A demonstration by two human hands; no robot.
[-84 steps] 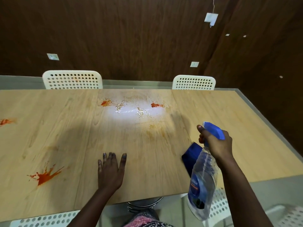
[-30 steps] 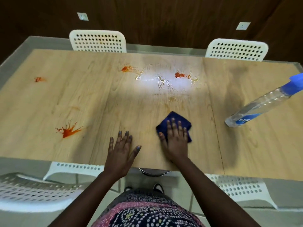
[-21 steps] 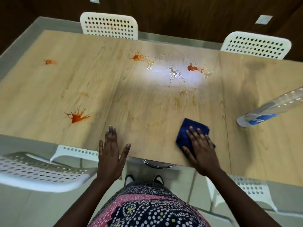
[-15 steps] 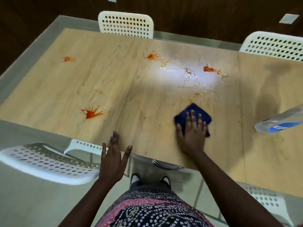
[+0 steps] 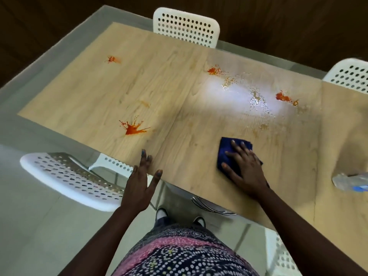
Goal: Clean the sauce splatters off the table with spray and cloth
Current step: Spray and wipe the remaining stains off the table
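My right hand (image 5: 246,168) lies flat with spread fingers on a dark blue cloth (image 5: 226,151), pressing it to the wooden table (image 5: 179,108) near the front edge. My left hand (image 5: 140,183) is open at the table's front edge, fingertips over the wood. Red sauce splatters mark the table: a large one (image 5: 133,128) at front left, a small one (image 5: 112,59) at far left, two more (image 5: 212,70) (image 5: 282,97) beside a wet sprayed patch (image 5: 256,100). The clear spray bottle (image 5: 350,181) lies at the right edge of the view, blurred.
A white perforated chair (image 5: 67,176) stands at the front left, pulled out from the table. Two more white chairs (image 5: 186,26) (image 5: 350,75) stand on the far side. A dark wood wall lies behind. My feet show on the pale floor below the table edge.
The spray bottle was put down at the right and my right hand took the cloth, rubbing it back and forth near the front edge. My left hand slid back to the table's edge.
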